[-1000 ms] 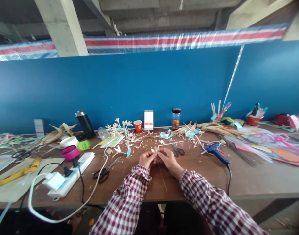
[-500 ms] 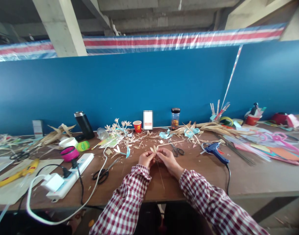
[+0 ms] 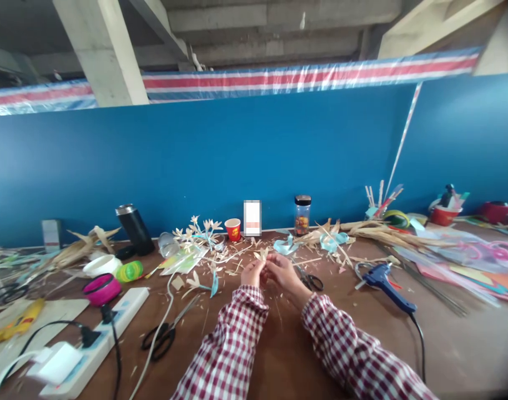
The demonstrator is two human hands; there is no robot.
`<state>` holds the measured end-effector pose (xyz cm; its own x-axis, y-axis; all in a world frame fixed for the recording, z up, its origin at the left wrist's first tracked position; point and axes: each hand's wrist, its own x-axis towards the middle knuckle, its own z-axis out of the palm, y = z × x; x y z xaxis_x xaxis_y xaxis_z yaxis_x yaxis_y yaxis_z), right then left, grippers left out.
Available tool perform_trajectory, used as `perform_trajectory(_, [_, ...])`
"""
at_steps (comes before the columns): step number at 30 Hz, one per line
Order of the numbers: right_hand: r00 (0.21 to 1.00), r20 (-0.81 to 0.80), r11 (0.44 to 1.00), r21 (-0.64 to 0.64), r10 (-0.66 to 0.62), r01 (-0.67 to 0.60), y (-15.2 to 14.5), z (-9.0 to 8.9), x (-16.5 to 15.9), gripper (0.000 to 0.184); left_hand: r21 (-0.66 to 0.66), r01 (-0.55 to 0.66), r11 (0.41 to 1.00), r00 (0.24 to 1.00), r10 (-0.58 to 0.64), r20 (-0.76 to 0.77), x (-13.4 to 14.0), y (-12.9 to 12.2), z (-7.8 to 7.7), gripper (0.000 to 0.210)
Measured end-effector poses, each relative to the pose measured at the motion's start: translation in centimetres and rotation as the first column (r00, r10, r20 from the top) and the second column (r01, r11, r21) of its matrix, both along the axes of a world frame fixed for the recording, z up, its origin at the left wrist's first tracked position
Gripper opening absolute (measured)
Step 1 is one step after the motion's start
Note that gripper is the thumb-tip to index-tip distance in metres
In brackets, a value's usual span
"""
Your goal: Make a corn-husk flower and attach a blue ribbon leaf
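A small cream flower (image 3: pixel 261 254) with pointed petals, like dried husk, is pinched between my two hands above the middle of the table. My left hand (image 3: pixel 252 272) is closed on its lower part from the left. From the right, my right hand (image 3: pixel 283 273) presses thumb and fingers against the same flower; the fingertips of both hands meet and hide its base. A thin stem seems to hang below them. Behind my right wrist lie dark-handled scissors (image 3: pixel 311 279). Left of my left sleeve lies a finished-looking flower (image 3: pixel 194 281) with a blue strip beside it.
A blue glue gun (image 3: pixel 385 283) with its cord lies at right. Larger scissors (image 3: pixel 164 336) and a white power strip (image 3: pixel 107 339) are at left. Husk scraps, a red paper cup (image 3: pixel 232 229), a jar (image 3: pixel 302 215) and a black flask (image 3: pixel 135 230) stand along the blue partition (image 3: pixel 254 150).
The view has tipped up and come closer to the table, so near things sit lower and wider apart. Both hands stay together on the flower, with only a slight shift of the fingers.
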<state>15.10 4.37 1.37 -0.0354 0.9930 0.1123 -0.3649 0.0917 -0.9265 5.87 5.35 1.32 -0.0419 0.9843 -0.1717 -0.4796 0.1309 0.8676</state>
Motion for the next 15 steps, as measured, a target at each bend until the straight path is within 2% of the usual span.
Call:
perform_trajectory(4, [0.997,0.034,0.998,-0.014,-0.069,0.069,0.4,-1.1,1.0,0.032,-0.039,0.037,0.999,0.997,-0.034,0.074,0.8,0.1,-0.8,0.011])
perform_trajectory(8, [0.995,0.028,0.994,-0.048,-0.095,0.096,0.5,-1.5,1.7,0.031,-0.039,0.079,0.996,0.984,-0.072,0.162,1.4,-0.2,-0.9,0.017])
perform_trajectory(15, [0.987,0.074,0.990,0.001,-0.143,0.144,0.6,-1.4,0.7,0.029,-0.196,-0.029,0.980,0.973,0.072,0.218,1.0,-0.1,-1.2,0.013])
